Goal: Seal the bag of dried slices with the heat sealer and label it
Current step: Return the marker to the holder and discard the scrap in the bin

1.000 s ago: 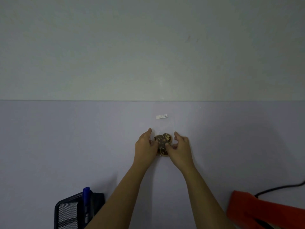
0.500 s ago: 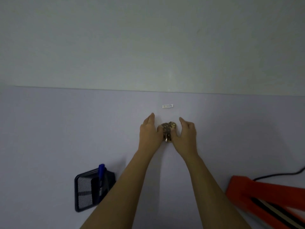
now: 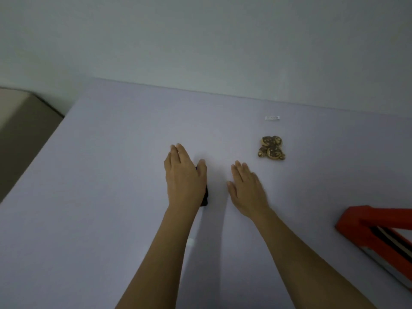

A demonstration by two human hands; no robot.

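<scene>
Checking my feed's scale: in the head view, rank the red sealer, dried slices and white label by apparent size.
1. Red sealer, largest, though nearest and cut off by the frame.
2. Dried slices.
3. White label, smallest.

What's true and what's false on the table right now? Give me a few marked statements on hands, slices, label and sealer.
1. The white label lies beyond the dried slices, apart from them. True.
2. Both hands grip the slices. False: the left hand and the right hand are off them, fingers straight.
3. The red heat sealer is on the left. False: it is at the right edge.
4. The left hand covers a dark object. True.
</scene>
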